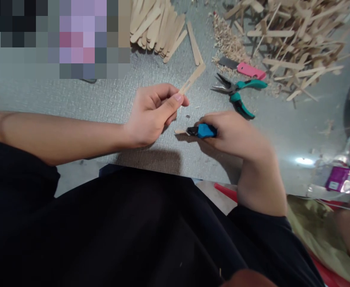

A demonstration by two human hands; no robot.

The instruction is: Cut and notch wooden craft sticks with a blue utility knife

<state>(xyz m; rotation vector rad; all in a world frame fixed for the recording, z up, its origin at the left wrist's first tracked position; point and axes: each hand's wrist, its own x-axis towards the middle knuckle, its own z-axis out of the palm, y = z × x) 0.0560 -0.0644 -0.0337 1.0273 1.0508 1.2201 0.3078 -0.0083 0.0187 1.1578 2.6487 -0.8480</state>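
My left hand (153,113) pinches the near end of a flat wooden stick (194,77) between thumb and fingers; the stick points up and to the right over the grey table (73,95). My right hand (234,133) is closed round a blue-handled cutter (203,130) whose dark tip points left. A small cut piece of stick (180,131) lies on the table right at that tip. The two hands are a short gap apart.
Teal-handled pliers (237,89) and a pink-handled blade (246,69) lie beyond my right hand. A stack of whole sticks (157,24) sits at the back, a heap of cut sticks and shavings (291,36) at the back right. A purple packet (337,179) lies at the right edge.
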